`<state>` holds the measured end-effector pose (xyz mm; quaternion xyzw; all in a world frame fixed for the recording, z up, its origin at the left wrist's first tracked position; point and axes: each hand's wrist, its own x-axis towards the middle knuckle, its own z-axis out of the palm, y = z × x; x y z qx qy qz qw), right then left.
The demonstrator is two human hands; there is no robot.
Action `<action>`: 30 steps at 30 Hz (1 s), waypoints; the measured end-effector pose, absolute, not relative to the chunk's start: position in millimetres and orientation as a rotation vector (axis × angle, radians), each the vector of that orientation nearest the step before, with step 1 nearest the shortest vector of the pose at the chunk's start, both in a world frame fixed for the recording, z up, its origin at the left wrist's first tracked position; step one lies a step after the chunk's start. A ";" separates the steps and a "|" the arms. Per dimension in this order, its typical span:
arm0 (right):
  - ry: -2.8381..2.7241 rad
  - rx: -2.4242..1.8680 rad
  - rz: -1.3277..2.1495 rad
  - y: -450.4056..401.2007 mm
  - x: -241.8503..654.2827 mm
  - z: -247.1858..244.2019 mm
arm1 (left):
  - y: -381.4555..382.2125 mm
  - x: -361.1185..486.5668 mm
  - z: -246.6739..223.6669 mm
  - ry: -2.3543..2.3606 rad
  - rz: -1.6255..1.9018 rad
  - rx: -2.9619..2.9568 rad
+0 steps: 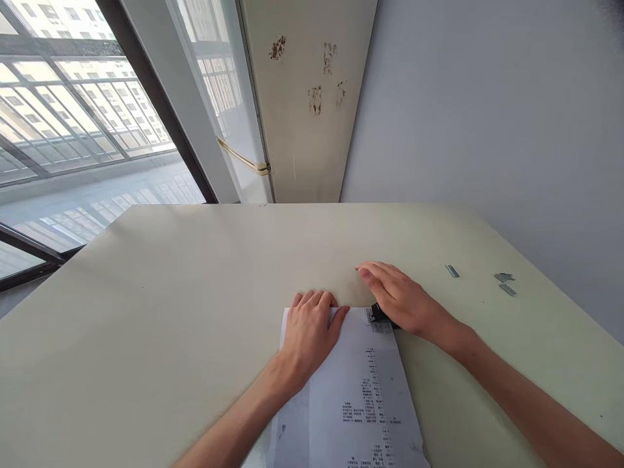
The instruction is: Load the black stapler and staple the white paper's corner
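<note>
A printed paper (361,390), its text upside down to me, lies on the table with its top edge away from me. My left hand (312,331) rests on its top left part, fingers bent over the far edge and thumb along that edge. At the paper's top right corner sits a black stapler (377,313), mostly hidden under my right hand (402,299). The palm of that hand is on the stapler, with its fingers stretched out together past it to the left. Whether the stapler's jaws are pressed together is hidden.
The pale table (170,312) spreads around the paper. Small grey scraps (507,286) and a strip of staples (452,270) are at the right. A grey wall (487,117) borders that side; behind stand a stained white panel (307,149) and a window (88,97).
</note>
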<state>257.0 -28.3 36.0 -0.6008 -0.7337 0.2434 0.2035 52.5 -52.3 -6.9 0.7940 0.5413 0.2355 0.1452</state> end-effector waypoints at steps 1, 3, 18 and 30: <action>-2.069 -1.697 0.683 -26.6 253.5 35.2 | -52.4 52.5 -6.9 1.561 0.678 2.283; -2.090 -1.719 0.682 -24.9 248.7 33.2 | -52.7 52.4 -7.0 1.560 0.684 2.282; -2.085 -1.780 0.635 -25.9 240.5 28.5 | -53.7 52.4 -6.5 1.557 0.679 2.309; -2.083 -1.813 0.649 -25.3 239.8 30.4 | -54.4 53.0 -9.5 1.555 0.691 2.293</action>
